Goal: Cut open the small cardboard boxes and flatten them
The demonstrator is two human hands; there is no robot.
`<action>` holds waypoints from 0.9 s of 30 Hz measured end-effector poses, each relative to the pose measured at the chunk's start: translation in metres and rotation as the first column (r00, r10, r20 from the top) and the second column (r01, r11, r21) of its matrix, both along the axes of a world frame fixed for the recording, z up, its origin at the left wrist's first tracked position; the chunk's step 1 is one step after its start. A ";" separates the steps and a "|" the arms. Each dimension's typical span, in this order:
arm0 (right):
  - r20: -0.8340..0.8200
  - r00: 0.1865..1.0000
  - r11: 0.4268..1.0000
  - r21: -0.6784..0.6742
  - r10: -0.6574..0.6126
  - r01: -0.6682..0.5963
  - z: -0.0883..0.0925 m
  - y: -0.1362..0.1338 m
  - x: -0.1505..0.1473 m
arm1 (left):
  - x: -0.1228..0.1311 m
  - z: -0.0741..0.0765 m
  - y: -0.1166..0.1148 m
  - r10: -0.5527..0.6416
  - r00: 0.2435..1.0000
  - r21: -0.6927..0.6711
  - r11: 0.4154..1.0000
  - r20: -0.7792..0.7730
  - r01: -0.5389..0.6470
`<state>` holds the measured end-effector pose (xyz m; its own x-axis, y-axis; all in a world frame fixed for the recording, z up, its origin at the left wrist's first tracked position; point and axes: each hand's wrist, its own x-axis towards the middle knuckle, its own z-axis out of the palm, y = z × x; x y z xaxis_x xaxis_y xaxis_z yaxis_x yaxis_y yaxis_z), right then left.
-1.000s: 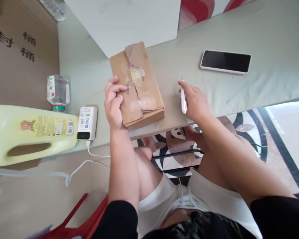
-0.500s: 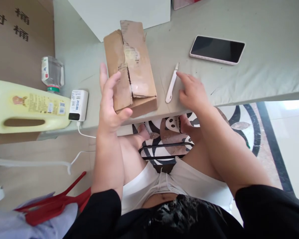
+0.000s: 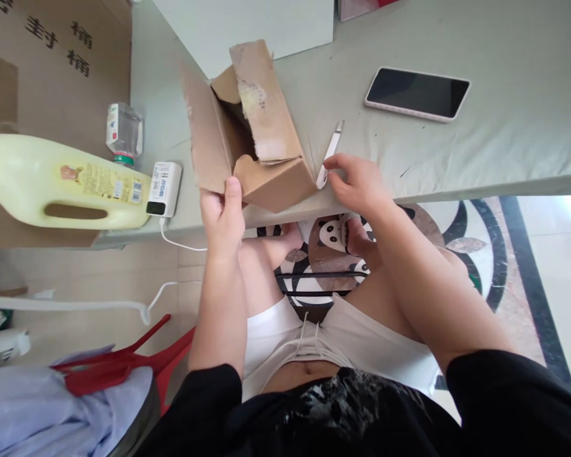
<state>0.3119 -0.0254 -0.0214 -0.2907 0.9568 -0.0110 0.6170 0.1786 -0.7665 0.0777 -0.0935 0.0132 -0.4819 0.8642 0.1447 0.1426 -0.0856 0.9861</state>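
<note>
An open cardboard box (image 3: 278, 184) sits near the table's front edge, its left flap raised and its right flap still folded over. Dark interior shows between them; what is inside cannot be made out. My left hand (image 3: 223, 216) pinches the near end of the left flap, thumb on the inner side. To the right of the box a white utility knife (image 3: 332, 147) lies on the cloth, blade pointing away from me. My right hand (image 3: 359, 184) has its thumb and index finger closed at the handle's near end.
A phone (image 3: 416, 94) lies at the right. On the left are a yellow jug (image 3: 23, 178), a clear bottle (image 3: 126, 130) and a white device (image 3: 164, 189) with a cable. A large carton (image 3: 76, 82) and a white panel (image 3: 252, 25) stand behind.
My left hand has taken hold of the left flap and swung it up and leftward, opening the box. My right hand has slid from beside the blade down to the knife's handle.
</note>
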 end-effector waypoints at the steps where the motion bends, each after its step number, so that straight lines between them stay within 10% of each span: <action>1: 0.008 1.000 1.000 -0.009 0.005 -0.004 0.000 -0.001 -0.001 | 0.001 -0.004 -0.001 0.072 0.996 -0.036 0.997 0.059 -0.070; 7: -0.004 1.000 1.000 0.014 0.024 -0.024 -0.004 -0.005 -0.002 | -0.001 -0.030 -0.008 0.195 0.927 -0.228 0.966 0.321 -0.124; 12: -0.101 0.994 0.993 0.101 -0.043 0.053 -0.011 -0.002 0.002 | -0.012 -0.047 -0.014 0.191 0.974 -0.140 0.975 0.121 -0.174; 20: -0.277 0.960 0.994 0.112 0.031 0.000 0.003 -0.008 0.003 | -0.020 -0.043 -0.006 0.355 0.924 -0.090 0.934 0.140 -0.346; 27: -0.351 0.904 0.969 0.135 0.243 -0.208 0.013 -0.016 0.001 | -0.012 -0.043 -0.008 0.197 0.946 -0.095 0.980 0.258 -0.178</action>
<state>0.3124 -0.0409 -0.0084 -0.4658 0.8569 0.2209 0.2348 0.3604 -0.9027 0.0658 -0.1014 -0.0301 -0.6487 0.7581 -0.0668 -0.1171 -0.0127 0.9930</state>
